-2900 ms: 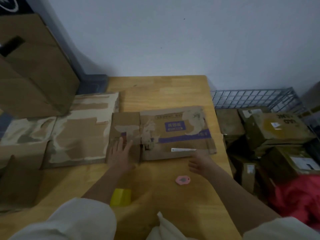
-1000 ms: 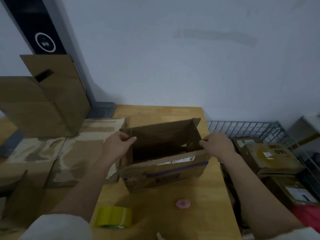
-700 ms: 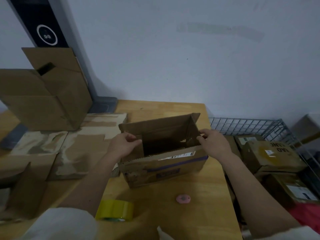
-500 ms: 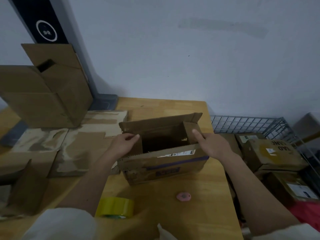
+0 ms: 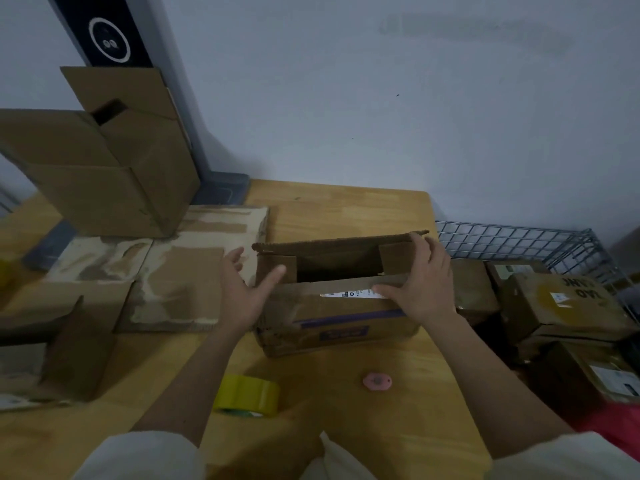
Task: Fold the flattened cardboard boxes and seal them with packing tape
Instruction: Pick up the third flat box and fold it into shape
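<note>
The cardboard box stands opened up on the wooden table, lying flat only seconds ago. We have since turned both short end flaps inward. Our left hand now hovers spread beside the left end, gripping nothing; our right hand presses the right flap down, thumb on the near long flap. Next, we judge, come the long flaps, then the yellow tape roll.

Bare forearms, short white sleeves both sides; left hand, right hand, no gloves/rings.
</note>
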